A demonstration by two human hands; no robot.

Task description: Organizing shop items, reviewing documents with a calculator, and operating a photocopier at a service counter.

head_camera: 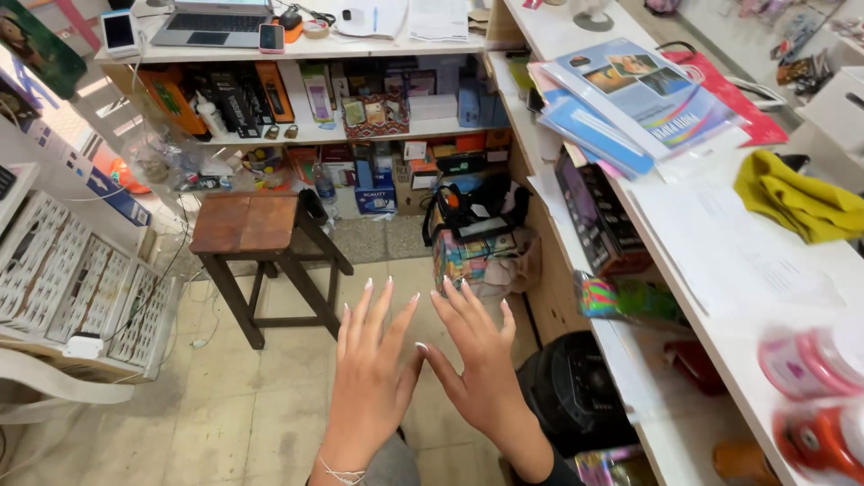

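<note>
Left hand (pixel 373 373) and right hand (pixel 477 360) hover side by side, fingers (pixel 389 301) spread wide and holding nothing, above the tiled floor (pixel 252 405) near a wooden stool (pixel 247 225).

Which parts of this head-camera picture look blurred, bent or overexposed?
Head view: the pink container and orange container at lower right are smeared; shelf edges bow from wide-angle distortion; daylight washes out the upper left; both hands, left hand and right hand, are fairly sharp.

Cluttered shop corner with tiled floor.
A wooden stool (pixel 256 236) is set on pale tiles (pixel 234 405); behind it stocked white shelves (pixel 297 135) are seen, to its right a long white counter (pixel 720 261).
</note>
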